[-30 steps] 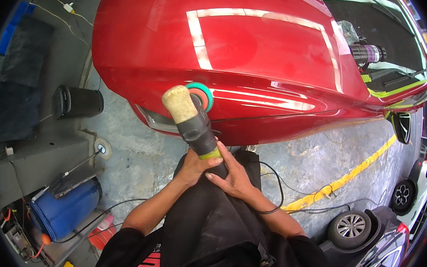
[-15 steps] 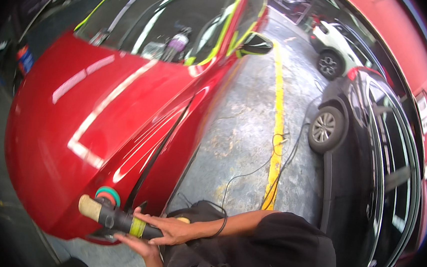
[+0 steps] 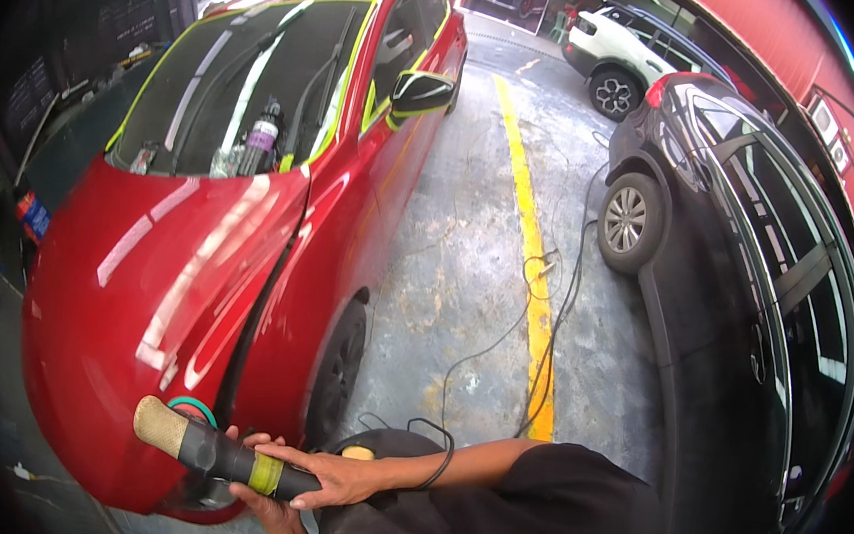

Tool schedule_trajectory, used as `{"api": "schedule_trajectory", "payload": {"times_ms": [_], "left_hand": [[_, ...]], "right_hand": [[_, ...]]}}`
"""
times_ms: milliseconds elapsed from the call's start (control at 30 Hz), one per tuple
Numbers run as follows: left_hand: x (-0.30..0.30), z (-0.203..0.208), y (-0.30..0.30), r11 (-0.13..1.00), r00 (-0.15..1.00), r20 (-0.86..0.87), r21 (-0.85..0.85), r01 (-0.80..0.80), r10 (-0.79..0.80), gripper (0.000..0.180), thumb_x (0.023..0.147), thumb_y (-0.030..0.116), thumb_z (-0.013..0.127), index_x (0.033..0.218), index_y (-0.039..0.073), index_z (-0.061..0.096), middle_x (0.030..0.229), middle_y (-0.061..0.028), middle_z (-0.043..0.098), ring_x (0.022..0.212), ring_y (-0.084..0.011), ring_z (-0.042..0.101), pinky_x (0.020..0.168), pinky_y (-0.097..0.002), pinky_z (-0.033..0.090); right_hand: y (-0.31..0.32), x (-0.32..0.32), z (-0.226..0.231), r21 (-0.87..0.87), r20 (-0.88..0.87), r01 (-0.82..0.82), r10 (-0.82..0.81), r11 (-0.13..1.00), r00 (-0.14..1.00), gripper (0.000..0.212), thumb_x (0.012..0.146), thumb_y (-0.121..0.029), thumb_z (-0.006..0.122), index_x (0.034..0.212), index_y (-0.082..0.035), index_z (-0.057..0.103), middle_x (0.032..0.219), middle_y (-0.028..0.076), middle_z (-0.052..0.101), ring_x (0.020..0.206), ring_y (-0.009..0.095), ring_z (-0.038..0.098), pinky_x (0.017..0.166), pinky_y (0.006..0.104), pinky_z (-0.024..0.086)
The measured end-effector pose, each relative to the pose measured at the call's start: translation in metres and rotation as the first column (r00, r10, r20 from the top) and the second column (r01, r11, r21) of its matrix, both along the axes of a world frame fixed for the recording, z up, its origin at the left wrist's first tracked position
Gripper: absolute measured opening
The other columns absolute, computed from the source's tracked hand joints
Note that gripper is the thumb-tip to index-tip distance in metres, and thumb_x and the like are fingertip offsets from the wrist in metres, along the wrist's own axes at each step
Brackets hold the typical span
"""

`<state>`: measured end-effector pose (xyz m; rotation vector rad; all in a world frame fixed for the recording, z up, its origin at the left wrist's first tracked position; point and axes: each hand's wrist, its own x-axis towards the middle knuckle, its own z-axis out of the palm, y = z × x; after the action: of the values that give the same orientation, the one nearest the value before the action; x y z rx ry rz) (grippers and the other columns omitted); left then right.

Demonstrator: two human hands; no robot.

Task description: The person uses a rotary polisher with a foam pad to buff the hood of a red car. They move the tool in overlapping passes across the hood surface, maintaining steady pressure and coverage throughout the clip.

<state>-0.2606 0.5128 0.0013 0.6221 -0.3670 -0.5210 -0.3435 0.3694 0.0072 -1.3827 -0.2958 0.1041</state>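
A polisher (image 3: 217, 453) with a black body, a tan cover on its front end and a yellow-green tape band is held low over the front corner of the red car (image 3: 128, 374). Its teal-edged pad (image 3: 196, 408) is mostly hidden behind the body, and whether it touches the paint I cannot tell. Around the back of the polisher, by the tape, my right hand (image 3: 335, 479) is closed from above. My left hand (image 3: 268, 506) cups the same part from below, its fingertips showing on the far side.
Yellow-green tape lines the windshield, where a purple-labelled bottle (image 3: 260, 141) rests at its base. A black car (image 3: 724, 321) stands close on my right, a white car (image 3: 645, 48) farther off. Black cables (image 3: 569, 308) cross the floor near a yellow line (image 3: 527, 210).
My view has tilted up, showing more of the red car and its front wheel. Both hands still hold the polisher; my left fingers have come up around its far side.
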Motion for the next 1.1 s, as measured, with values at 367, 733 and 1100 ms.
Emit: {"api": "schedule_trajectory", "payload": {"times_ms": [367, 733, 1100], "left_hand": [[-0.012, 0.083, -0.013, 0.946, 0.975, -0.009, -0.240, -0.218, 0.222, 0.060, 0.099, 0.036, 0.069, 0.145, 0.006, 0.045, 0.114, -0.0105, 0.057, 0.103, -0.0231, 0.062, 0.095, -0.0424, 0.058], [0.059, 0.142, 0.033, 0.926, 0.893, 0.267, -0.214, -0.311, 0.361, 0.065, 0.096, 0.032, 0.070, 0.147, 0.004, 0.043, 0.107, -0.0119, 0.061, 0.096, -0.0232, 0.065, 0.091, -0.0408, 0.057], [0.117, 0.092, 0.052, 0.999, 0.965, 0.262, 0.048, -0.010, -0.002, 0.077, 0.080, 0.035, 0.079, 0.142, 0.003, 0.046, 0.092, -0.0135, 0.065, 0.080, -0.0261, 0.071, 0.073, -0.0396, 0.062]], "right_hand": [[-0.123, -0.140, -0.135, -0.394, -0.464, 0.515, -0.648, 0.761, 0.604, 0.097, 0.098, -0.022, 0.076, 0.172, -0.017, 0.014, 0.128, 0.017, 0.068, 0.110, 0.027, 0.072, 0.085, 0.0400, 0.062], [-0.216, -0.274, -0.189, 0.727, -0.674, 0.590, -0.526, -0.350, 0.519, 0.067, 0.083, -0.005, 0.068, 0.142, 0.012, 0.041, 0.122, 0.028, 0.066, 0.107, 0.038, 0.069, 0.097, 0.0493, 0.059], [-0.156, -0.302, -0.306, 0.039, -0.984, 0.546, -0.126, -0.837, -0.122, 0.044, 0.102, -0.051, 0.053, 0.108, -0.008, 0.056, 0.080, 0.005, 0.060, 0.057, 0.020, 0.055, 0.052, 0.0318, 0.048]]}}
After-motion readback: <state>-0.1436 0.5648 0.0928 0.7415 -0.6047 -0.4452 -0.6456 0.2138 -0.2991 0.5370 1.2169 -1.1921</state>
